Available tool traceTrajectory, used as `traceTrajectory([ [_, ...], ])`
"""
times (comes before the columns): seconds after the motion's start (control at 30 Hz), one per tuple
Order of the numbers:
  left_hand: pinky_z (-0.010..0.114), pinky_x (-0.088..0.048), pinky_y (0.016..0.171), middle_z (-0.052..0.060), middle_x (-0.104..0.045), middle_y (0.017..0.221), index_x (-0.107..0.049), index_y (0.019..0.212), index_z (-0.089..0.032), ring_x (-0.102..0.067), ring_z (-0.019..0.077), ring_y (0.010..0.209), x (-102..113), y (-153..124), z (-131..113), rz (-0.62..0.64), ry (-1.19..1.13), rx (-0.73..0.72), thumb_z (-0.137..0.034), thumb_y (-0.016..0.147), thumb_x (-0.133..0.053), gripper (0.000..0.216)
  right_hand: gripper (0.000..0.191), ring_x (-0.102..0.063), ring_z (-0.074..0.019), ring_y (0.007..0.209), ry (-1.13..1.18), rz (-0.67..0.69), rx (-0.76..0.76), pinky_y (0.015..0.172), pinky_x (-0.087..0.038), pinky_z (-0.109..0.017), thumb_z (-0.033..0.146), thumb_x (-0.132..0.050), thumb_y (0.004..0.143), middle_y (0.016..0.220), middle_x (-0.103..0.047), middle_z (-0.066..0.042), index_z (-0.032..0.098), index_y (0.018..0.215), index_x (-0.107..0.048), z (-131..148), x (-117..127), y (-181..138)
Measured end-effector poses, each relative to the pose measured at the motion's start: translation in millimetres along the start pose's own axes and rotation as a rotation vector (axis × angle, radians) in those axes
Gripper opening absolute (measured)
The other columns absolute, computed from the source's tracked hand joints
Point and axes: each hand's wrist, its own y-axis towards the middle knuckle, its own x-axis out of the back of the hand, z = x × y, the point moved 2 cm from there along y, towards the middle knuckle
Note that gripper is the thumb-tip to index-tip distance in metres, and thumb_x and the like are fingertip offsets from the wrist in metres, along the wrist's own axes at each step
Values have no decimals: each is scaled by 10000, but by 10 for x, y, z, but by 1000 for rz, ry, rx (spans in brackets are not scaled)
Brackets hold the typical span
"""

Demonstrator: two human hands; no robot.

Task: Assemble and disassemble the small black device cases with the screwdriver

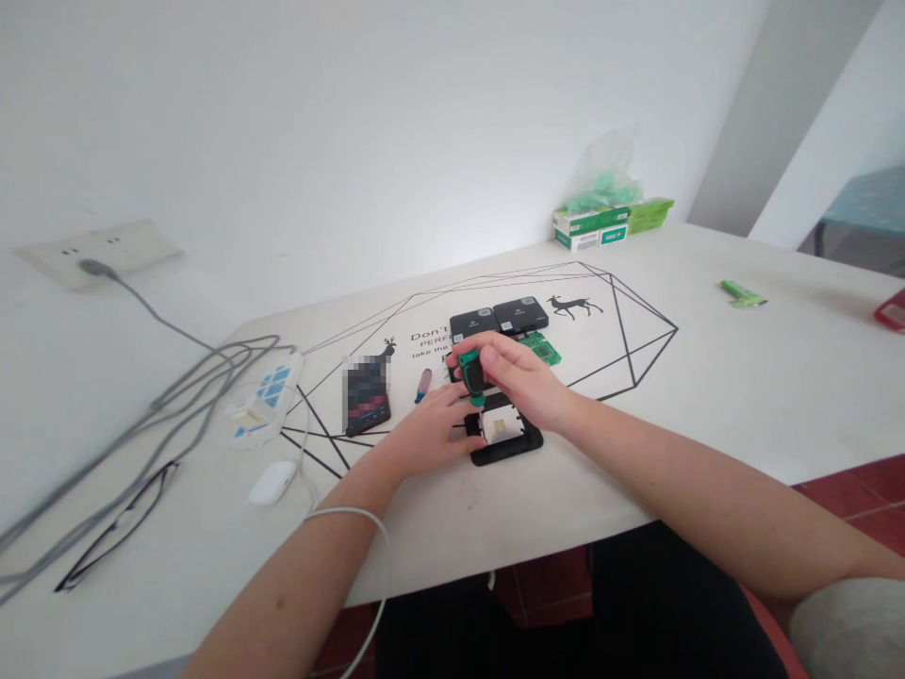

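Note:
My right hand (519, 372) is closed round the black and green handle of a screwdriver (472, 377), which stands nearly upright. The tool points down at the left side of an open black plastic casing (505, 456), and its tip is hard to make out. Inside the casing lies a white part with a small yellowish square (501, 426). My left hand (433, 429) grips the casing's left edge, thumb near the front and fingers close to the screwdriver's shaft. Behind my right hand, a green circuit board (543, 349) is partly covered.
Two black boxes (519, 314) lie behind my hands. To the left are a small screwdriver (423, 384), a phone (368, 396), a white earbud case (272, 483), a power strip (265, 401), glasses (120, 528) and cables. Green boxes (594, 226) stand against the wall.

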Motion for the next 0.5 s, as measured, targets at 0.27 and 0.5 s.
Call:
traceTrajectory([
  [0.27,643,-405,1177,141,-621,1421,-719,1242,-224,-583,353,1322,13,0,-21,10,15,21,-367,934,-744,341,294,-633,-152,863,-197,-80,96,721,-569,-290,517,-752,910,1031,-691,-26,239,999,-715,50,65,16],
  [0.5,594,-428,1177,129,-584,1485,-694,1330,-263,-556,352,1368,15,9,-26,1,10,-12,-354,932,-753,413,355,-690,-189,1010,-74,-39,9,860,-584,-349,550,-611,1001,1132,-745,-58,251,1158,-719,13,42,-4],
])
